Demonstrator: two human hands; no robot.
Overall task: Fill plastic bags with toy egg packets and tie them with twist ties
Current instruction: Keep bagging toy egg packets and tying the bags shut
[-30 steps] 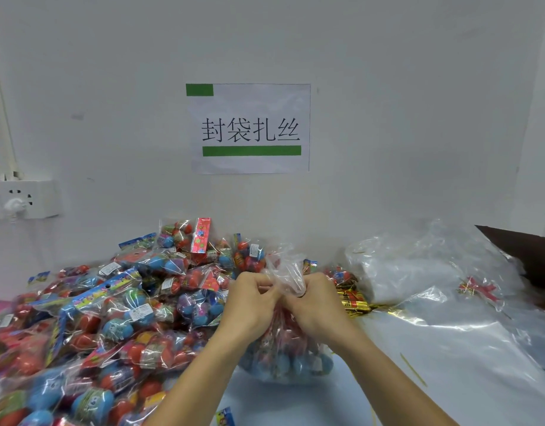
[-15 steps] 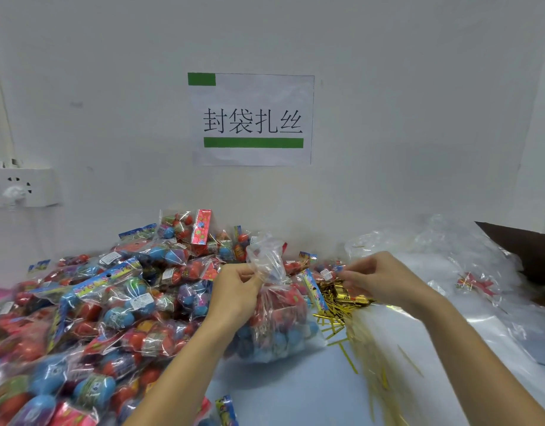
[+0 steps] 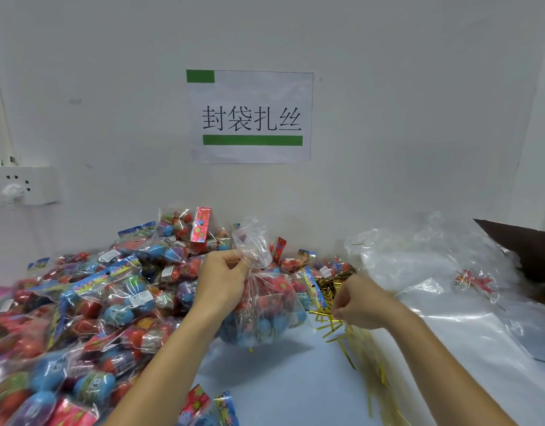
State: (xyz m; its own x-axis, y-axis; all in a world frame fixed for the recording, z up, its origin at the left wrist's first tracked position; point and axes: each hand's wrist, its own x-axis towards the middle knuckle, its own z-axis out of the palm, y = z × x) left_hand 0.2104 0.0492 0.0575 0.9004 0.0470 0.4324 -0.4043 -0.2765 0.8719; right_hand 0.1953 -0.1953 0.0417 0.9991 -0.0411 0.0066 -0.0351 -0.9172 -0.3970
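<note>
A clear plastic bag (image 3: 266, 305) full of red and blue toy egg packets stands on the table in the middle. My left hand (image 3: 220, 282) grips its gathered neck, with the loose bag top sticking up above my fingers. Just right of the bag lies a heap of gold twist ties (image 3: 329, 290). My right hand (image 3: 362, 304) is over that heap with fingers curled, pinching a few gold ties (image 3: 357, 336) that blur downward from it.
A large pile of toy egg packets (image 3: 90, 305) covers the left of the table up to the wall. Empty clear bags (image 3: 434, 272) lie at the right, beside a dark cardboard flap (image 3: 523, 244). Loose packets (image 3: 203, 404) lie at the near edge.
My right hand let go of the bag neck, reached right to the gold ties, then pulled back toward me with ties in its fingers. My left hand kept the neck.
</note>
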